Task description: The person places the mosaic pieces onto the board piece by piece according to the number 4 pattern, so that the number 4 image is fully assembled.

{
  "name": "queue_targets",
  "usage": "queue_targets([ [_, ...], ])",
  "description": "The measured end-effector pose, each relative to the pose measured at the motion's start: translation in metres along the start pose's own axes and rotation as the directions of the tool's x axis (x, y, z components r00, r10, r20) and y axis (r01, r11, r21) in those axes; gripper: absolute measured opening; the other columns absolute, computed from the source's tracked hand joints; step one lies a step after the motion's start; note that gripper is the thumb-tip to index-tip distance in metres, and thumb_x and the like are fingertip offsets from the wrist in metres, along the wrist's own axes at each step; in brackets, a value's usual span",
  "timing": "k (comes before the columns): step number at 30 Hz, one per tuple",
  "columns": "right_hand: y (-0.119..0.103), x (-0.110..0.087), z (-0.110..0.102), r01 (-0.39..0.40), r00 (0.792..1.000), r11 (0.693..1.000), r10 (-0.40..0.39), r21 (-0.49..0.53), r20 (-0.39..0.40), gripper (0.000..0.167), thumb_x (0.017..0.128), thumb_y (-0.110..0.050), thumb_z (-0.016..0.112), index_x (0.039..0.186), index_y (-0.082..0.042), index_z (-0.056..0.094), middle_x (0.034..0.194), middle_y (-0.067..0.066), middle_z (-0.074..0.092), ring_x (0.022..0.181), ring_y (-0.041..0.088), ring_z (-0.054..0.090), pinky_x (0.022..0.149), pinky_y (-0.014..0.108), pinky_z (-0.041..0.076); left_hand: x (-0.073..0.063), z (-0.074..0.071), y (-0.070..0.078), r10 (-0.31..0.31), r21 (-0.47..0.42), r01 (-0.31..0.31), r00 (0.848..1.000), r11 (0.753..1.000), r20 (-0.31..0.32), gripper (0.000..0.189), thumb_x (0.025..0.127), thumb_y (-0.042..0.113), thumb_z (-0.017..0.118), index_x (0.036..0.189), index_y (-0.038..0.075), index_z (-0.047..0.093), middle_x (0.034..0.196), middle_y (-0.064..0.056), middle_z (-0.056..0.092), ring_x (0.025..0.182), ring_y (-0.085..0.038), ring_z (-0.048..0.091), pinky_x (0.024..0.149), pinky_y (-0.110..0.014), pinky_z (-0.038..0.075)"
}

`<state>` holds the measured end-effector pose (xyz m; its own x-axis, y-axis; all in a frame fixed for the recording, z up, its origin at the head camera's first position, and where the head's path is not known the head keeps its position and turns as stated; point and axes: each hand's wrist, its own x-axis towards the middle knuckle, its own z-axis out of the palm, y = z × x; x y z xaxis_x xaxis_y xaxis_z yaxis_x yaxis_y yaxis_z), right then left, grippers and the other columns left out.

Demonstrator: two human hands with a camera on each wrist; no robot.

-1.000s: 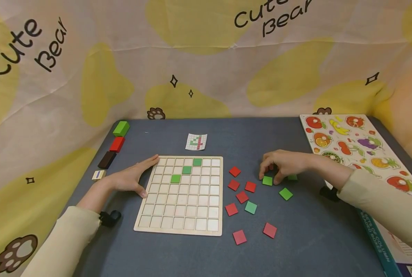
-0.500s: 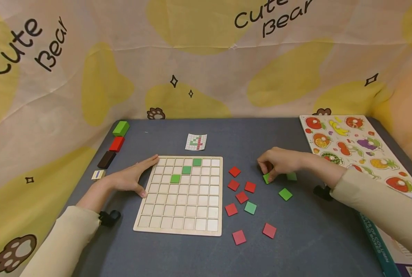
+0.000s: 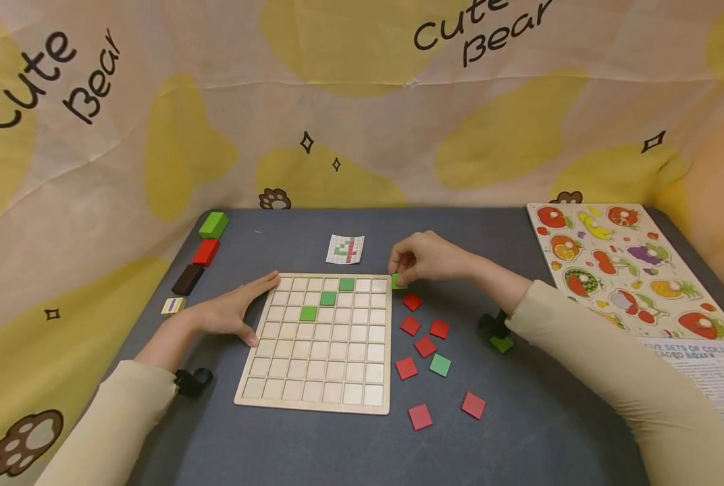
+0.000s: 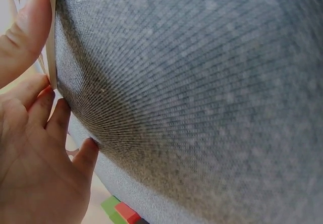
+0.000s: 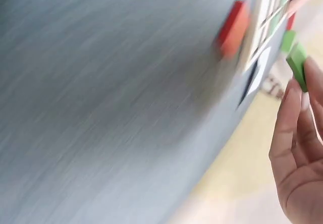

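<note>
A wooden grid board (image 3: pixel 313 408) lies mid-table, with three green tiles, one of them a green tile (image 3: pixel 308 313), set in a diagonal of its squares. My left hand (image 3: pixel 225 314) rests at the board's left edge, thumb and fingers spread along it; the left wrist view shows the fingertips at the rim. My right hand (image 3: pixel 431 256) pinches a green square tile (image 5: pixel 298 65) between thumb and fingers, just beyond the board's upper right corner. Below that hand lie several red tiles (image 3: pixel 425 347) and a bluish-green tile (image 3: pixel 440 364).
A small pattern card (image 3: pixel 345 249) lies behind the board. Green (image 3: pixel 213 225), red (image 3: pixel 207 252) and black (image 3: pixel 188 279) blocks line the left edge. A fruit puzzle board (image 3: pixel 632 270) and a printed box (image 3: pixel 702 371) lie at right. Another green tile (image 3: pixel 501 344) sits under the right wrist.
My right hand took up a green tile from the right side of the table and carried it left to the board's upper right corner. The left hand stays in place.
</note>
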<state>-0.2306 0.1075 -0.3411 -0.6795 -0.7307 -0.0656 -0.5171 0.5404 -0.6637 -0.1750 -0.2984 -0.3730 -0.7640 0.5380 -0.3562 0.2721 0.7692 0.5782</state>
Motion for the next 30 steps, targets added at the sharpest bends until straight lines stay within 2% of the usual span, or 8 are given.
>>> queue_targets([
  [7,-0.038,0.048,0.033,0.059,0.997,0.997,-0.057,0.04,-0.042,0.011,0.084,-0.01,0.075,0.095,-0.011,0.075,0.09,0.002,0.074,0.079,0.008,0.065,0.08,0.025,0.052,0.0,0.0,0.001,-0.018,-0.006,0.018,1.0,1.0,-0.004,0.121,0.065,0.016,0.086,0.16,0.009,0.012,0.169,-0.014,0.001,0.153,-0.046,0.004,0.116,-0.072,0.003],
  [9,-0.047,0.06,0.043,0.07,0.997,0.997,-0.069,0.043,-0.043,0.011,0.085,-0.009,0.073,0.095,-0.011,0.076,0.089,0.003,0.075,0.079,0.008,0.065,0.083,0.028,0.053,0.001,0.0,0.001,-0.027,-0.005,0.027,1.0,1.0,-0.003,0.12,0.066,0.017,0.086,0.16,0.009,0.012,0.169,-0.014,0.001,0.153,-0.046,0.005,0.116,-0.073,0.004],
  [10,-0.051,0.066,0.048,0.074,0.997,0.996,-0.072,0.047,-0.036,0.011,0.085,-0.009,0.072,0.096,-0.011,0.076,0.089,0.003,0.075,0.079,0.008,0.065,0.09,0.03,0.051,0.001,0.0,0.002,-0.031,-0.005,0.031,1.0,1.0,-0.002,0.12,0.066,0.017,0.086,0.16,0.01,0.012,0.169,-0.013,0.001,0.153,-0.045,0.005,0.116,-0.073,0.005],
  [12,-0.06,0.076,0.058,0.075,0.997,0.995,-0.074,0.058,-0.017,0.012,0.086,-0.007,0.07,0.096,-0.011,0.077,0.09,0.004,0.075,0.078,0.008,0.065,0.091,0.033,0.052,0.002,0.0,0.002,-0.039,-0.004,0.039,0.999,0.999,0.001,0.12,0.067,0.019,0.086,0.16,0.01,0.011,0.169,-0.013,0.0,0.154,-0.045,0.005,0.116,-0.073,0.007],
  [16,-0.077,0.09,0.076,0.058,0.998,0.995,-0.06,0.082,0.025,0.014,0.086,-0.003,0.068,0.097,-0.008,0.077,0.09,0.007,0.076,0.076,0.008,0.064,0.08,0.023,0.051,0.002,0.0,0.002,-0.02,-0.002,0.02,1.0,1.0,0.001,0.12,0.066,0.019,0.087,0.159,0.007,0.012,0.169,-0.016,0.001,0.154,-0.046,0.002,0.116,-0.072,0.007],
  [17,-0.082,0.092,0.079,0.05,0.998,0.995,-0.052,0.083,0.032,0.014,0.086,-0.003,0.068,0.096,-0.008,0.077,0.09,0.007,0.076,0.076,0.008,0.064,0.072,0.02,0.051,0.002,0.0,0.002,-0.016,-0.002,0.016,1.0,1.0,0.001,0.121,0.066,0.019,0.087,0.159,0.007,0.012,0.168,-0.017,0.001,0.154,-0.047,0.002,0.117,-0.072,0.007],
  [20,-0.094,0.096,0.09,0.027,0.999,0.997,-0.03,0.067,0.041,0.015,0.084,-0.001,0.07,0.095,-0.009,0.077,0.089,0.007,0.077,0.074,0.007,0.064,0.066,0.015,0.046,0.001,-0.001,0.003,-0.008,-0.002,0.008,1.0,1.0,-0.001,0.121,0.065,0.019,0.087,0.159,0.005,0.013,0.168,-0.018,0.001,0.153,-0.047,0.0,0.117,-0.072,0.006],
  [30,-0.113,0.102,0.112,0.023,1.0,0.996,-0.022,-0.083,0.012,0.018,0.081,0.002,0.068,0.09,-0.009,0.079,0.09,0.003,0.078,0.076,0.011,0.067,0.061,0.013,0.044,0.0,-0.001,0.003,-0.015,-0.013,0.015,1.0,1.0,0.008,0.12,0.065,0.015,0.087,0.159,0.006,0.012,0.168,-0.017,0.001,0.154,-0.046,-0.002,0.117,-0.071,0.005],
])
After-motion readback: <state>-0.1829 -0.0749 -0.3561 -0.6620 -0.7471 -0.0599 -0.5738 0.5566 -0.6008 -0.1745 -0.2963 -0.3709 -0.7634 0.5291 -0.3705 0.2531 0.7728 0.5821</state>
